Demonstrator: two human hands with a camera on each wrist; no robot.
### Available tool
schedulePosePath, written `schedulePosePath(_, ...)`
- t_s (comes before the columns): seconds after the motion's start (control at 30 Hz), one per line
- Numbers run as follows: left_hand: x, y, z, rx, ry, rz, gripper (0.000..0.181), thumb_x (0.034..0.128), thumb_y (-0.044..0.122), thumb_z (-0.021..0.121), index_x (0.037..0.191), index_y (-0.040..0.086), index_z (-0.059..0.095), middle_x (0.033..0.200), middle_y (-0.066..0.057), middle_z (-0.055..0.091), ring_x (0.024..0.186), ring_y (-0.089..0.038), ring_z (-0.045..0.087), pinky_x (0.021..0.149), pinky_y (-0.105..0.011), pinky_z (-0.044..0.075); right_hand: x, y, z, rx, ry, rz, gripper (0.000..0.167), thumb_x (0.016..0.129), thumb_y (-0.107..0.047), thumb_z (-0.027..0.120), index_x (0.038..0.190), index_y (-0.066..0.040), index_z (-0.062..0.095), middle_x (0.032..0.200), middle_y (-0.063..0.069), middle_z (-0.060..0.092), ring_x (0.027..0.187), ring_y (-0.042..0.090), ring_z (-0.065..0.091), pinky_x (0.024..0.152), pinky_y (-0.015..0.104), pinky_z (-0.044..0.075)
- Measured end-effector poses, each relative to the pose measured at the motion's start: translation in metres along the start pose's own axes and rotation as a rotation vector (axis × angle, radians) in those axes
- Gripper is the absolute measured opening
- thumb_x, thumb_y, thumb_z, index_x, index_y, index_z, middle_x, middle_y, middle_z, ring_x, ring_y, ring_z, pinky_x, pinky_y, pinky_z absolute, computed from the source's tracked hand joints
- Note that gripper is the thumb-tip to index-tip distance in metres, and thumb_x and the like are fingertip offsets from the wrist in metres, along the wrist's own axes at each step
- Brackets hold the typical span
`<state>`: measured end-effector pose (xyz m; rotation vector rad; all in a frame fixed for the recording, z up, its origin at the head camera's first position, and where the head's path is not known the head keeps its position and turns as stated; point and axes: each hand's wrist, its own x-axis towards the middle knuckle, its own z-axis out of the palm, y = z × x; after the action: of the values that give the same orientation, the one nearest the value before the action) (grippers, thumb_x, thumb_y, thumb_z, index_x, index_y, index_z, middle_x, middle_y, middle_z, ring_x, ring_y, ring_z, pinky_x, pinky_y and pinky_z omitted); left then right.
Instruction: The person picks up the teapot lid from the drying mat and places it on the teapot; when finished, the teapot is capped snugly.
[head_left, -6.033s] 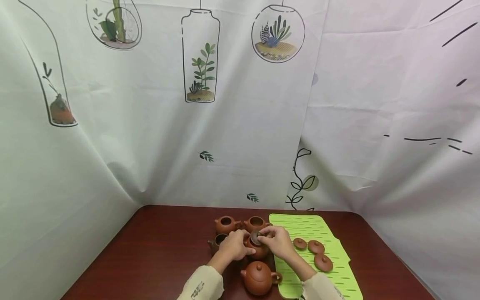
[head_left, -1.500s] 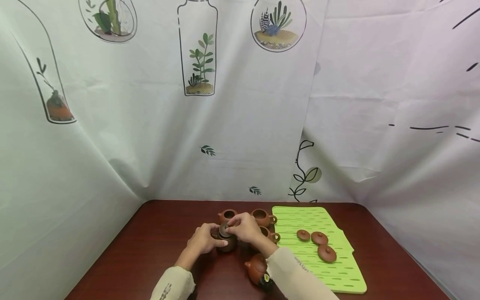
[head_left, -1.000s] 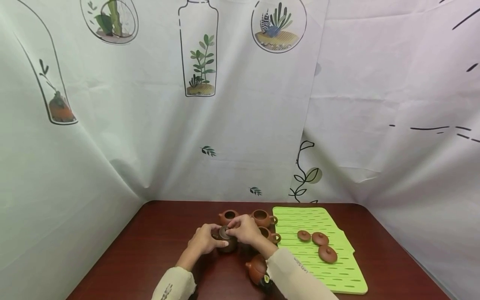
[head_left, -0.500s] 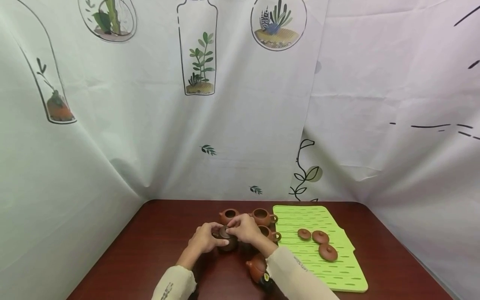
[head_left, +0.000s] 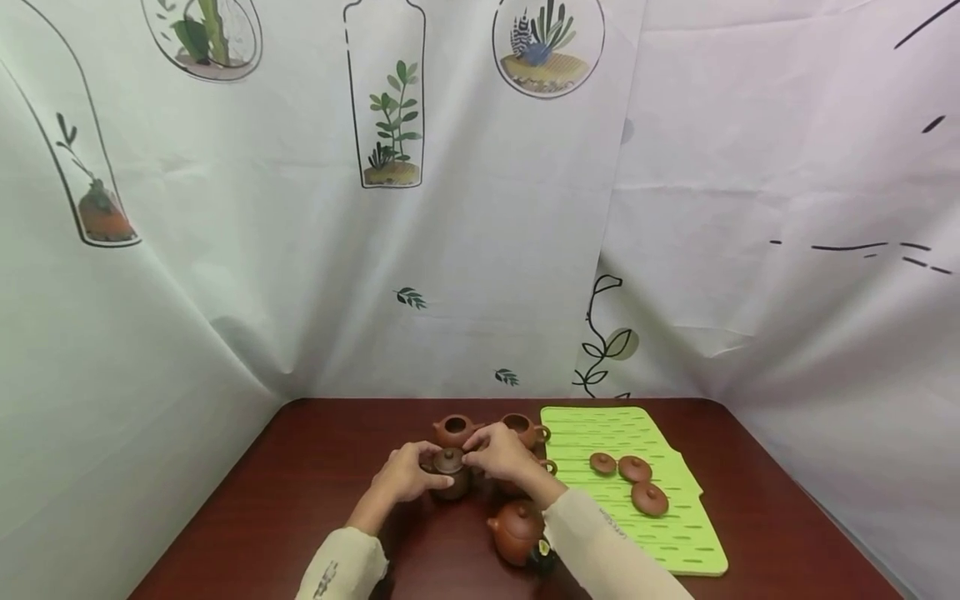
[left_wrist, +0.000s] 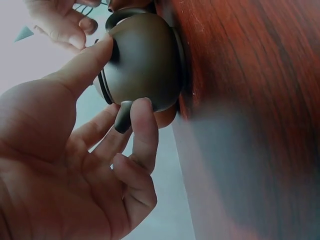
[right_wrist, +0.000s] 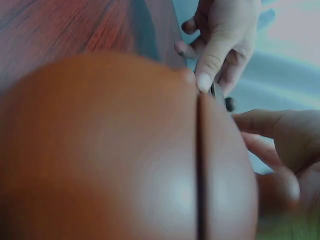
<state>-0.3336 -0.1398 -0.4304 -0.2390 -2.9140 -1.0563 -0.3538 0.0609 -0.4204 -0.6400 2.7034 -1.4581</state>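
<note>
A dark brown teapot [head_left: 452,485] stands on the table with its dark lid [head_left: 448,461] seated on top, knob up. My left hand [head_left: 406,473] holds its body from the left. In the left wrist view, the thumb presses near the rim of the dark teapot [left_wrist: 145,60] and a fingertip touches the spout [left_wrist: 123,117]. Just right of the lid is my right hand [head_left: 501,454], its loosely bent fingertips beside the lid's edge and off the knob. The right wrist view shows those fingers apart from the knob [right_wrist: 230,104]; a reddish lidded teapot [right_wrist: 100,150] fills the foreground.
Two lidless reddish teapots [head_left: 453,429] stand behind the hands; another [head_left: 551,467] is mostly hidden by the right hand. The lidded teapot [head_left: 516,533] sits close to the right forearm. Three reddish lids [head_left: 635,469] lie on a green mat [head_left: 600,429] at right.
Six seconds ago both hands were at the middle right teapot with the dark lid. Since then the lid has come onto the dark teapot; the right fingers have left its knob and shifted right.
</note>
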Motion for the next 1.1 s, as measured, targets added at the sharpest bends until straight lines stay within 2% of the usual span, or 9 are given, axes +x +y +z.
schedulePosePath(0.1,0.001,-0.002,-0.002,-0.013,-0.006,0.027,0.055,0.0757,0.031,0.088,0.121,0.008,0.067,0.113,-0.008,0.069,0.105,-0.031,0.064,0.084,-0.055,0.049,-0.001,0.003,-0.007,0.027,-0.011,-0.015,0.013,0.087,-0.01,0.074,0.098,-0.003,0.075,0.076,0.02,0.07,0.056,0.035,0.066,0.052,0.037,0.055)
schedulePosePath(0.3,0.003,-0.005,-0.004,-0.001,-0.012,0.047,0.056,0.0756,0.03,0.088,0.121,0.005,0.067,0.113,-0.01,0.069,0.105,-0.031,0.064,0.085,-0.053,0.05,-0.009,0.008,-0.023,0.024,0.025,-0.025,0.017,0.088,-0.01,0.072,0.101,0.001,0.074,0.072,0.012,0.068,0.054,0.017,0.062,0.051,0.028,0.05)
schedulePosePath(0.43,0.002,-0.003,-0.003,0.023,-0.01,0.039,0.058,0.0752,0.031,0.088,0.122,0.005,0.066,0.113,-0.009,0.069,0.105,-0.031,0.064,0.084,-0.053,0.05,-0.014,0.01,-0.032,0.028,0.043,-0.02,0.017,0.088,-0.009,0.072,0.1,0.003,0.073,0.071,0.007,0.067,0.049,0.014,0.058,0.048,0.028,0.049)
schedulePosePath(0.53,0.001,0.0,-0.004,0.044,0.012,0.02,0.06,0.0747,0.033,0.088,0.124,0.007,0.065,0.117,-0.009,0.067,0.11,-0.034,0.061,0.088,-0.057,0.045,-0.017,0.012,-0.039,0.015,0.051,-0.027,0.016,0.088,-0.009,0.071,0.1,0.002,0.073,0.073,0.005,0.066,0.048,0.012,0.055,0.049,0.028,0.049)
schedulePosePath(0.7,-0.003,0.008,-0.003,0.061,0.061,0.027,0.061,0.0749,0.038,0.087,0.126,0.011,0.066,0.125,-0.009,0.064,0.117,-0.036,0.053,0.088,-0.058,0.035,-0.023,0.016,-0.048,0.019,0.059,-0.015,0.015,0.089,-0.01,0.071,0.1,0.0,0.073,0.077,0.013,0.068,0.051,0.018,0.058,0.051,0.032,0.05)
schedulePosePath(0.83,-0.003,0.014,0.002,0.049,0.09,0.088,0.061,0.0759,0.036,0.087,0.127,0.011,0.065,0.126,-0.008,0.064,0.114,-0.032,0.053,0.083,-0.054,0.03,-0.029,0.02,-0.053,0.042,0.064,0.01,0.019,0.089,-0.012,0.073,0.103,-0.001,0.073,0.078,0.013,0.068,0.056,0.025,0.062,0.053,0.037,0.053)
schedulePosePath(0.9,-0.003,0.018,0.006,0.051,0.102,0.128,0.061,0.077,0.036,0.086,0.129,0.012,0.065,0.126,-0.007,0.064,0.113,-0.032,0.053,0.083,-0.054,0.03,-0.032,0.02,-0.056,0.028,0.086,0.027,0.022,0.087,-0.015,0.075,0.104,-0.001,0.073,0.078,0.009,0.067,0.061,0.023,0.062,0.055,0.036,0.052)
schedulePosePath(1.03,-0.003,0.024,0.013,0.033,0.116,0.223,0.055,0.0818,0.033,0.083,0.129,0.012,0.064,0.127,-0.007,0.064,0.116,-0.032,0.055,0.088,-0.057,0.033,-0.038,0.02,-0.061,-0.017,0.139,0.062,0.027,0.085,-0.02,0.078,0.104,-0.001,0.074,0.073,0.004,0.063,0.06,0.018,0.057,0.054,0.034,0.049)
schedulePosePath(1.1,-0.004,0.027,0.016,0.013,0.133,0.278,0.048,0.0849,0.03,0.08,0.128,0.013,0.065,0.126,-0.006,0.064,0.117,-0.031,0.056,0.091,-0.058,0.034,-0.04,0.021,-0.063,-0.016,0.152,0.068,0.026,0.085,-0.02,0.079,0.103,-0.002,0.075,0.07,0.007,0.063,0.057,0.023,0.057,0.052,0.036,0.048)
